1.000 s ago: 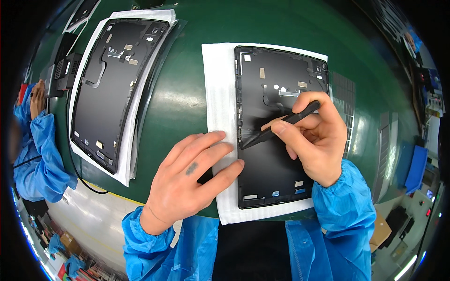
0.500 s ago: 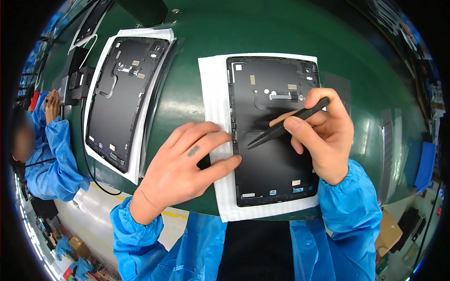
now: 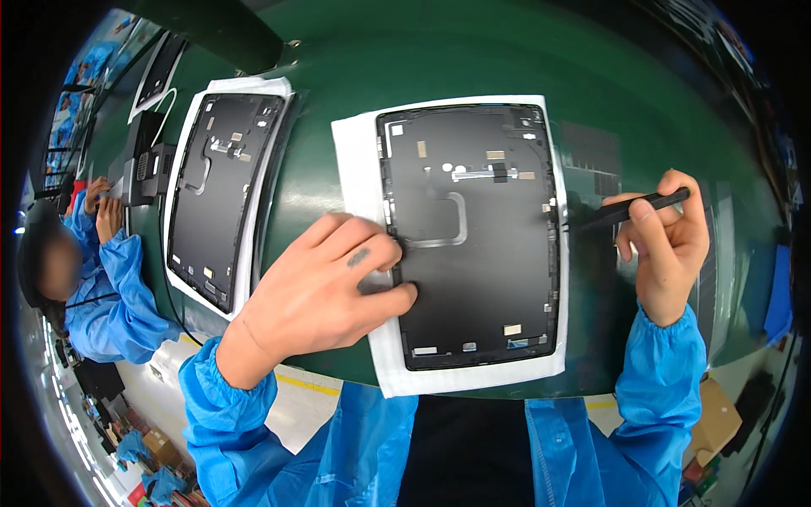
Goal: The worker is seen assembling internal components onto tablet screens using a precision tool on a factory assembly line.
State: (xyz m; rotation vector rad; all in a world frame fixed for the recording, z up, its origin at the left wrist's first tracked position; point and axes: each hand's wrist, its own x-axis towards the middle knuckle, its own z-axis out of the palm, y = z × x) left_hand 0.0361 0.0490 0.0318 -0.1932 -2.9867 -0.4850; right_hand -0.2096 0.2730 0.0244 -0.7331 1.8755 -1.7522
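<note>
In front of me a black tablet back cover (image 3: 490, 279) lies inner side up on a white foam sheet (image 3: 359, 169). Small metallic patches, a pale U-shaped cable and connector pieces show on it. My left hand (image 3: 317, 283) is closed at the cover's left edge, its thumb on the rim and its fingers curled beside it; some fingertips are hidden. Off the cover's right side, my right hand (image 3: 667, 241) grips black tweezers (image 3: 612, 214). Their tips point left toward the cover's right edge; whether they hold anything is too blurred to tell.
A second black cover (image 3: 221, 186) rests on stacked white sheets to the left. Behind it stands a black device (image 3: 152, 169) with a cable. A co-worker in blue sleeves (image 3: 127, 270) sits at far left. Flat grey sheets (image 3: 596, 156) lie on the green table's right.
My right hand and the tweezers have moved right, from over the cover to beyond its right edge, uncovering the U-shaped cable. My left hand's fingers have curled in more.
</note>
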